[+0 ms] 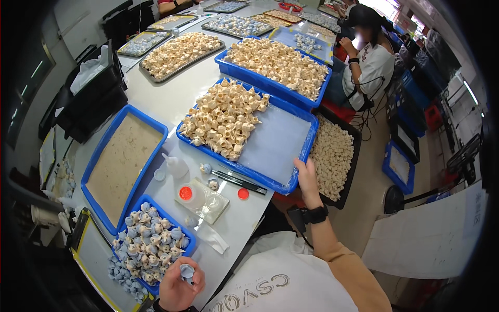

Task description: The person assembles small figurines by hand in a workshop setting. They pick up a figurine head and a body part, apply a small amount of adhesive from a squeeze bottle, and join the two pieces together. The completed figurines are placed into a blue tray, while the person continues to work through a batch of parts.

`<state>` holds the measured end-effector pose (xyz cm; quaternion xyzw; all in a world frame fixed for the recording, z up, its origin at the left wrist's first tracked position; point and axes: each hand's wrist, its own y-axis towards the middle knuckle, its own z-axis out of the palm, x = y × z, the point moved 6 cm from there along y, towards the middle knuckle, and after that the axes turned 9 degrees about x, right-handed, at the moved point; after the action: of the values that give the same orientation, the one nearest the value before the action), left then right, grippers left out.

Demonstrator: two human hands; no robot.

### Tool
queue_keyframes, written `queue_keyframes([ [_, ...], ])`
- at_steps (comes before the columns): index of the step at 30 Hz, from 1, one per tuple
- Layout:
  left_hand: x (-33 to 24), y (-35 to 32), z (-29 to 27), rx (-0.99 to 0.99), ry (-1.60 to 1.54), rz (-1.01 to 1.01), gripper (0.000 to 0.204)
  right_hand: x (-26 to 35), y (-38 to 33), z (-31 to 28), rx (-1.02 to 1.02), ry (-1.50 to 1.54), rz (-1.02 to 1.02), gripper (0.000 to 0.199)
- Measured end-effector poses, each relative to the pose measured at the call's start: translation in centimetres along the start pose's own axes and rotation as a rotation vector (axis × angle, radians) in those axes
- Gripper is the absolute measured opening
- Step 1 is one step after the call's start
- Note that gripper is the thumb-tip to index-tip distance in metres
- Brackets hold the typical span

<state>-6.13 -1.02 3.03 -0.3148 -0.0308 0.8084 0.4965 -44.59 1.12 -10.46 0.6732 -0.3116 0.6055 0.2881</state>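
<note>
My left hand [176,289] is closed around a small hollow blue-grey piece [187,271], its round opening turned up. It is beside a small blue tray [191,240] heaped with blue and cream figure pieces [150,236]. My right hand [307,179] grips the near right corner of a larger blue tray [313,125], its fingers partly hidden by the rim. Hollow cream pieces [223,119] are piled in that tray's left half; its right half shows a bare pale bottom.
Between the trays are a squeeze bottle [175,165], an open jar with red contents [191,196], black tweezers [239,181] and a red cap [243,194]. A sand-coloured tray [122,166] lies left. Full trays [275,65] stand beyond. A seated person [369,62] works at far right.
</note>
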Motion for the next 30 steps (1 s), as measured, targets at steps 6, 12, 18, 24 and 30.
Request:
queue_keyframes([
  [6, -0.4, -0.7, -0.3, 0.001, -0.04, 0.039, 0.028, 1.7, -3.4, -2.0, -0.035, 0.387, 0.168, 0.027],
  [12, -0.3, -0.3, 0.0, 0.063, 0.009, 0.028, 0.029, 0.9, -5.3, -6.9, -0.107, 0.619, 0.228, 0.027],
  [18, 0.1, 0.0, -0.4, 0.015, 0.036, 0.022, 0.031, 1.6, -7.2, -11.6, -0.179, 0.453, 0.204, 0.031],
  [24, 1.9, 1.4, -0.6, 0.103, 0.007, 0.021, 0.039, 2.4, -7.3, -15.9, -0.109, 0.411, 0.267, 0.032],
  [30, 3.6, 4.6, 1.2, 0.149, 0.168, -0.181, 0.06, 1.3, -6.6, -20.0, -0.012, 0.47, 0.307, 0.036],
])
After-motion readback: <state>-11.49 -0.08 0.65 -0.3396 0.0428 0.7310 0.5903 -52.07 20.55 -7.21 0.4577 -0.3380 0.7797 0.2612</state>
